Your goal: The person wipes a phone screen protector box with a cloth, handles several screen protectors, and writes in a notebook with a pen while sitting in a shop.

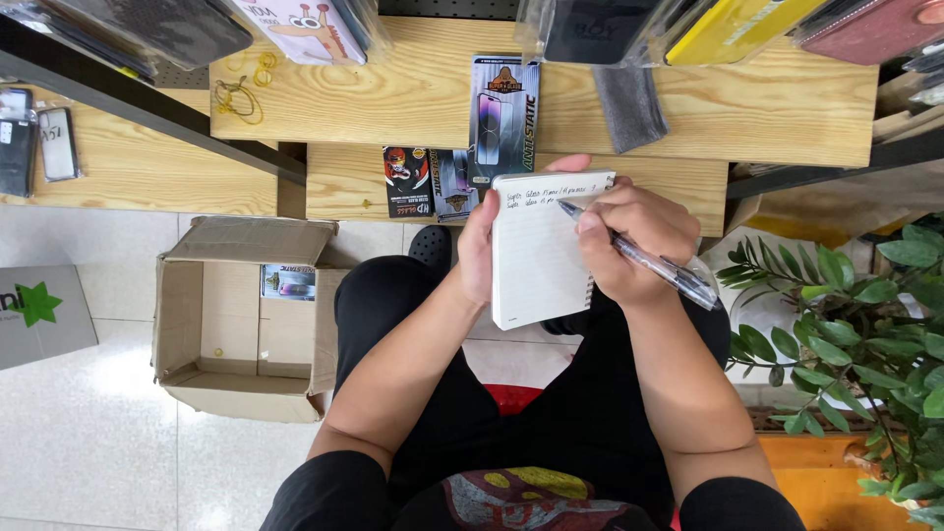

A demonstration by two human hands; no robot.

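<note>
Both forearms rise from the lap toward a small spiral notepad point(544, 251). Left hand point(479, 248) clasps the pad's left edge, thumb tip curled over its top corner. Right hand point(629, 241) has its fingers closed around a clear pen point(644, 258), tip on the upper lines. Well left of the left fingers, an open cardboard box point(246, 320) sits on the floor, holding one small packet point(288, 282). Just beyond the fingertips, screen-protector packs point(503, 116) lie on the wooden shelf point(413, 93).
</note>
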